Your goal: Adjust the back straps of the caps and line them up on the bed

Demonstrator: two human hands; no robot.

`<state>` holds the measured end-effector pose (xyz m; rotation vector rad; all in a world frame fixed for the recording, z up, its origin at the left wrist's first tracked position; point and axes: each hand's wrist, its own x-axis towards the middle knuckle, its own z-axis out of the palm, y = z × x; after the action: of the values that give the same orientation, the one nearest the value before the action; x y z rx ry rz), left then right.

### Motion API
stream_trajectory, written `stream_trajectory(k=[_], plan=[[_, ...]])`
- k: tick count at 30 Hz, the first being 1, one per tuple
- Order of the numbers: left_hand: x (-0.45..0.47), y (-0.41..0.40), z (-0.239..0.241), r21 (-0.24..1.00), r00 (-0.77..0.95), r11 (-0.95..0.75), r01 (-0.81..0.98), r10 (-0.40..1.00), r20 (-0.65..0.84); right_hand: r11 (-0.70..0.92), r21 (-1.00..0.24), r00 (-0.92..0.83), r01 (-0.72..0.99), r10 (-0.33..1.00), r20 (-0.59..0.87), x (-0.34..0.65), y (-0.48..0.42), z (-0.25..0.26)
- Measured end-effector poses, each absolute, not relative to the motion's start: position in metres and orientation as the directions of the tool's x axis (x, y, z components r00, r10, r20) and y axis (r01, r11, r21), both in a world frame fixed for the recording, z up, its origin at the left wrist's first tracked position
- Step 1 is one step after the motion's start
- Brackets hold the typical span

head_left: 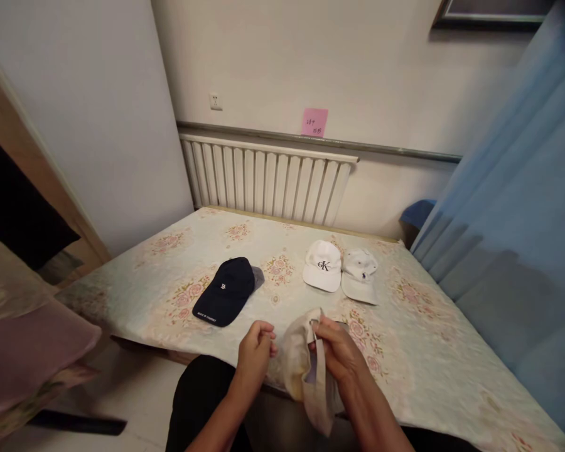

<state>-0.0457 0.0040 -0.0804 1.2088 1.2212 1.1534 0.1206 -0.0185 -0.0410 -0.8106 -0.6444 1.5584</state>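
A beige baseball cap point(295, 358) is held near the front edge of the bed, with its back strap and opening turned toward me. My right hand point(341, 348) grips it by the strap and buckle at the back. Just left of the cap, my left hand point(257, 353) is loosely closed, its fingers curled in and nothing visible in them. A dark navy cap point(228, 289) with a small white logo lies left of my hands. Farther back, a white cap point(322, 267) with black "CK" letters rests beside an off-white cap point(360, 276) with a small dark emblem.
The caps lie on a bed point(145, 270) with a pale floral cover. Behind it stand a white radiator point(268, 179) and a wall with a pink note point(314, 122). A blue curtain point(513, 232) hangs at the right. Pink fabric point(37, 358) is at the lower left.
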Motion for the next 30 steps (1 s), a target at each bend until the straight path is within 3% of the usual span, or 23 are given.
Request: stream_trajectory(k=[6, 10, 13, 15, 20, 30], plan=[[-0.053, 0.01, -0.072, 0.992, 0.008, 0.077, -0.099, 0.997, -0.076, 0.148, -0.684, 0.215, -0.714, 0.977, -0.014, 0.14, 0.012, 0.018], [-0.037, -0.002, -0.079, 0.991, 0.148, 0.098, -0.096, 0.985, -0.083, 0.344, -0.56, 0.352, -0.754, 0.931, 0.099, 0.132, 0.008, 0.035], [-0.019, -0.011, -0.087, 0.993, 0.398, 0.117, -0.001, 0.911, -0.107, 0.274, -0.532, 0.296, -0.801, 0.954, 0.045, 0.111, -0.002, 0.02], [-0.008, -0.013, -0.088, 0.998, 0.467, 0.063, 0.016, 0.882, -0.063, 0.182, -0.511, 0.247, -0.84, 0.967, -0.061, 0.097, -0.009, 0.001], [0.007, -0.001, -0.08, 0.984, 0.285, -0.12, -0.132, 0.946, 0.154, 0.086, -0.46, 0.174, -0.884, 0.973, -0.153, 0.079, -0.023, -0.035], [0.005, 0.017, -0.059, 0.964, 0.103, -0.246, -0.101, 0.961, 0.256, 0.106, -0.382, 0.209, -0.918, 0.949, -0.237, 0.088, -0.032, -0.033]])
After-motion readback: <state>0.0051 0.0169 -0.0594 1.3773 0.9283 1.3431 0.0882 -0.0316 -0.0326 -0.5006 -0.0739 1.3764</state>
